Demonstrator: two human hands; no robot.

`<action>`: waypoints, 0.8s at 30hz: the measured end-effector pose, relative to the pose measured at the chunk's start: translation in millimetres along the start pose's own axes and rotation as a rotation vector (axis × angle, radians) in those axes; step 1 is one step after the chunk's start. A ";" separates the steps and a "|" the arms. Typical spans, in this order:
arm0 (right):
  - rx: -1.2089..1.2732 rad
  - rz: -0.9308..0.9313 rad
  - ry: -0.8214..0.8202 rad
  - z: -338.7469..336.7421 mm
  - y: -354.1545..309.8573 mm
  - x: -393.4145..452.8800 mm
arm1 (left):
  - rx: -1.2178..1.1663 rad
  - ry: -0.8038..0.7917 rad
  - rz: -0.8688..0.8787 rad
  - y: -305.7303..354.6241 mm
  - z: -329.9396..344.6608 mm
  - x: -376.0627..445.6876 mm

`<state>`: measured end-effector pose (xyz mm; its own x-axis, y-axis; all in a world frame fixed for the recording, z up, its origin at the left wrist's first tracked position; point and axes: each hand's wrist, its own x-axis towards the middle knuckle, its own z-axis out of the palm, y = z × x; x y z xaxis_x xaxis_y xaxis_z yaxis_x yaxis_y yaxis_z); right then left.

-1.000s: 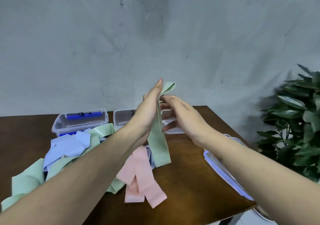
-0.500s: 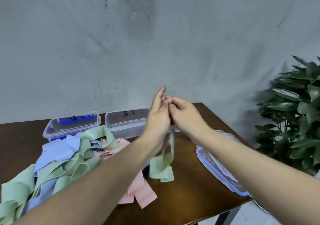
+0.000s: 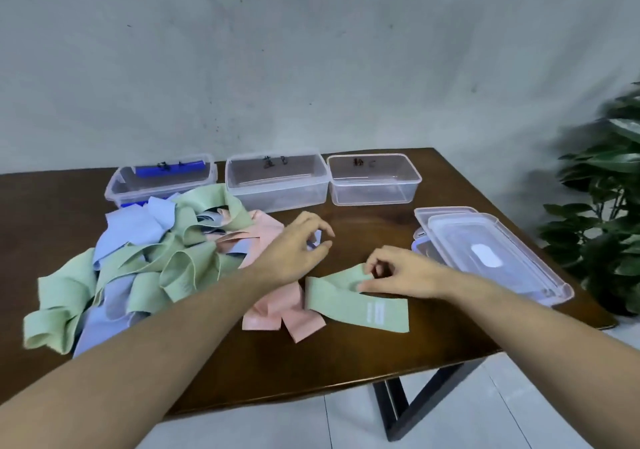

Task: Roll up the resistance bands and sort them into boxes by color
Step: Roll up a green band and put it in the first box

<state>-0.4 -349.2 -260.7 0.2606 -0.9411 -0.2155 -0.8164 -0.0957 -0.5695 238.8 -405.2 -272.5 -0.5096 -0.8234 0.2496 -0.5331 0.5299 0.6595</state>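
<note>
My right hand (image 3: 401,275) is low over the wooden table (image 3: 346,362), thumb and fingertips pinching the upper edge of a green band (image 3: 349,301) that lies mostly flat in front of me. The band runs from just left of that hand, under my fingers, and on toward me and to the right, where its white printed label faces up. Its left end touches the pink bands (image 3: 277,310) spilling from the pile.

My left hand (image 3: 298,251) hovers just beyond the green band's left end, apart from it — fingers loosely curled, thumb and forefinger near each other. Whether they hold anything I cannot tell; something pale shows between them, but it is blurred.

To my left sits the tangled pile of bands (image 3: 138,268): green, light blue and pink loops heaped together.

Along the far edge of the table stand three clear boxes in a row — the left box (image 3: 159,182) with blue clips, the middle box (image 3: 277,185) and the right box (image 3: 374,180), each marked with dark handwriting. Stacked clear lids (image 3: 491,251) lie at the table's right edge, just beyond my right hand. A leafy plant (image 3: 609,206) stands past the table on the right.
</note>
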 end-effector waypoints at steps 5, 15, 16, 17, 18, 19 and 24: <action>-0.251 -0.051 -0.179 -5.1 -4.3 1.6 | 0.167 -0.185 0.073 6.2 -0.9 1.4; -0.247 0.058 -0.258 -2.8 -18.5 -0.2 | 0.336 -0.377 0.089 13.5 7.2 -3.5; -0.255 0.053 -0.271 -2.7 -19.9 -0.4 | 0.360 -0.397 0.099 14.1 6.8 -3.8; -0.269 0.035 -0.274 -4.1 -21.7 -1.0 | 0.385 -0.413 0.110 14.6 6.2 -4.2; -0.287 0.012 -0.262 -7.2 -23.9 -1.6 | 0.398 -0.424 0.117 15.9 5.2 -4.4; -0.294 -0.016 -0.236 -11.6 -26.6 -2.9 | 0.392 -0.430 0.114 17.1 4.3 -4.6; -0.122 -0.090 -0.130 -44.2 -42.1 -10.4 | 0.147 -0.387 0.027 32.4 -3.7 -3.3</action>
<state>8.5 -349.8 -199.4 0.3934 -0.8778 -0.2734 -0.8411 -0.2236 -0.4924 225.7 -386.0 -249.3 -0.7262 -0.6864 -0.0382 -0.5925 0.5968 0.5412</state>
